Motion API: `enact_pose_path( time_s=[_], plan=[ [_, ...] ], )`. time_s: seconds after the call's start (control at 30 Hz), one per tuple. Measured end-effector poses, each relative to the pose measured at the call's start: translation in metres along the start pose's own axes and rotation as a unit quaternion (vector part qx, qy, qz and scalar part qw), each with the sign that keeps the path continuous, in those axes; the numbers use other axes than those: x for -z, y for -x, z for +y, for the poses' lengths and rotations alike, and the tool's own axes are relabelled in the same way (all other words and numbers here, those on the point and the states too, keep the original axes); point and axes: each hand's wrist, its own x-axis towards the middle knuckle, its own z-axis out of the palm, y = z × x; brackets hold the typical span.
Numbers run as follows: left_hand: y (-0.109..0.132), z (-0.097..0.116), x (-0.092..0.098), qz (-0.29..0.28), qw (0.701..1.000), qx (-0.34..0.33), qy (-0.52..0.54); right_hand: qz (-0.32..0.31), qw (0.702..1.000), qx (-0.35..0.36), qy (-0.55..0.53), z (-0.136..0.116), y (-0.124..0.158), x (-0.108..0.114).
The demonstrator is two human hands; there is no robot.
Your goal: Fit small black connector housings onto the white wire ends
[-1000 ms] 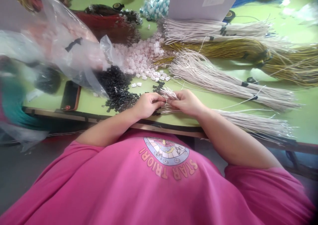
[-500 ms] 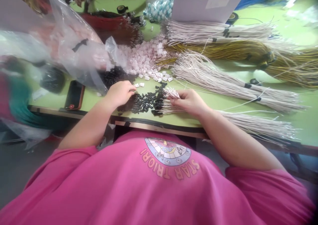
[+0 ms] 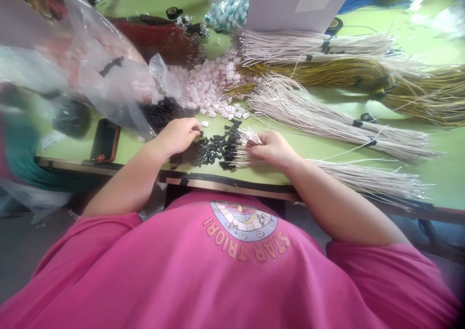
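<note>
My left hand [image 3: 181,135] is closed in a pinch just left of a scattered heap of small black connector housings [image 3: 212,149]. A dark speck shows by its fingertips, too small to make out. My right hand [image 3: 274,147] is wrapped round the ends of a bunch of white wires [image 3: 249,137], whose tips fan out towards the left. Black housings [image 3: 229,152] sit in a row along the left edge of that bunch; I cannot tell which are fitted on wires. The rest of the white wires [image 3: 366,176] trails right under my forearm.
White connectors [image 3: 207,84] lie heaped behind, beside a clear plastic bag [image 3: 119,84] and a black pile [image 3: 163,113]. A phone [image 3: 105,140] lies at left. Bundles of white wires [image 3: 308,106] and yellow-black wires [image 3: 327,72] stretch right. A grey panel [image 3: 298,9] stands behind.
My left hand has shifted slightly towards the black housings. One of two loose white connectors by its fingertips no longer shows. The hands of another person at the back have left the view.
</note>
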Motion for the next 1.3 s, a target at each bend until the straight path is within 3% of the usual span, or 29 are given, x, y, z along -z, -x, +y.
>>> enact_pose_path(
  time_s=[0.2, 0.27, 0.4, 0.53, 0.77, 1.3],
  plan=[
    [0.004, 0.032, -0.004, 0.010, 0.993, -0.066, 0.097, 0.009, 1.000, 0.006, -0.004, -0.001, 0.001, 0.001],
    [0.004, 0.041, -0.009, -0.014, 0.984, -0.062, 0.166, 0.009, 1.000, 0.011, -0.014, 0.000, 0.001, 0.001],
    [0.006, 0.058, -0.020, -0.083, 0.931, -0.040, 0.352, 0.003, 0.999, 0.017, -0.041, 0.004, 0.000, 0.001],
    [0.006, 0.066, -0.030, -0.081, 0.894, -0.020, 0.439, 0.003, 0.999, 0.021, -0.046, 0.006, 0.000, 0.003],
    [0.003, 0.065, -0.037, -0.055, 0.882, -0.012, 0.468, 0.029, 0.999, 0.036, 0.017, 0.006, 0.000, 0.004],
    [0.004, 0.064, -0.038, -0.032, 0.907, -0.029, 0.418, 0.027, 0.999, 0.026, 0.018, 0.006, -0.001, 0.002]
  ],
)
